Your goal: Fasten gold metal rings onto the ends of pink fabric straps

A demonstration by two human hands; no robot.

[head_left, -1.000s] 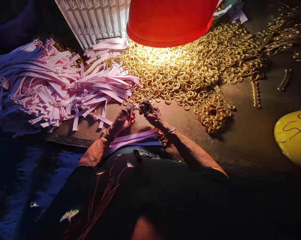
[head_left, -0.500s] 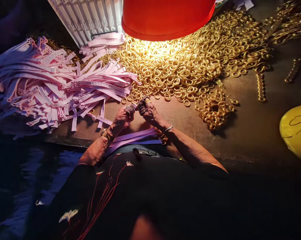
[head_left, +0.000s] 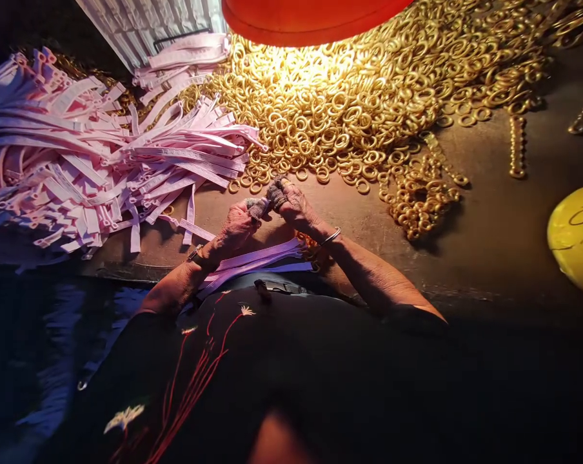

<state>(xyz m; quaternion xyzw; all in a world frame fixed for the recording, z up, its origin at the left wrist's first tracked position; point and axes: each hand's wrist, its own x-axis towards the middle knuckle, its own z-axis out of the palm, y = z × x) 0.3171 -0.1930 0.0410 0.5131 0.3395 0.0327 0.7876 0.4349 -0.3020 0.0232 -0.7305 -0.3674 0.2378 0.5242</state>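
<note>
My left hand (head_left: 238,224) and my right hand (head_left: 291,205) meet at the fingertips over the dark table (head_left: 485,245), both pinched with wrapped fingers on something small that I cannot make out. Just beyond them spreads a big heap of gold rings (head_left: 369,103) under a red lamp shade (head_left: 306,19). To the left lies a pile of pink straps (head_left: 93,154). A bundle of pink straps (head_left: 262,261) rests at the table edge beneath my wrists.
A white ribbed container (head_left: 141,26) stands at the back left. Short stacks of threaded rings (head_left: 516,145) lie at the right. A yellow rounded object (head_left: 576,235) sits at the right edge.
My hands have closed together from slightly apart; the pink strap seen in my left hand a second ago no longer shows. The view has tilted down a little.
</note>
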